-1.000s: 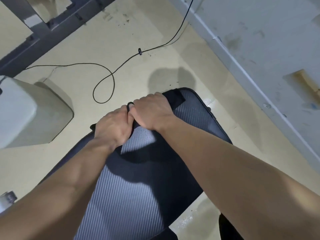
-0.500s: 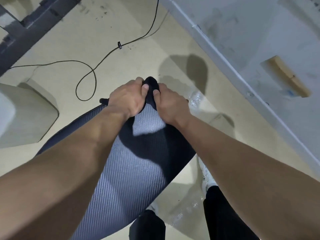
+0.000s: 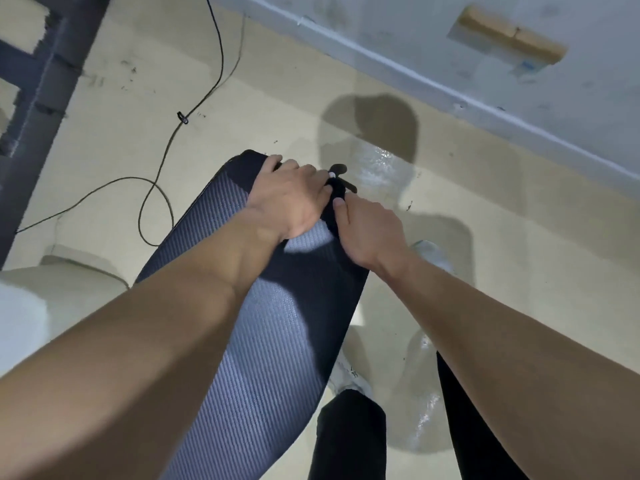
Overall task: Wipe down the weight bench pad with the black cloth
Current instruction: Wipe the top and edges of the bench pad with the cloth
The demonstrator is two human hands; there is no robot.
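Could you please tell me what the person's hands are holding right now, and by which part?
Both the left hand and the right hand grip the bunched black cloth by its gathered middle, at the far end of the ribbed grey bench pad.

Gym or workout room: ribbed weight bench pad (image 3: 263, 341), pale hard floor (image 3: 277, 109), loose black cable (image 3: 194, 109), painted wall (image 3: 415, 32).

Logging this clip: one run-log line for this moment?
stage: wiping | left hand: on cloth | right hand: on cloth | place: pad far end
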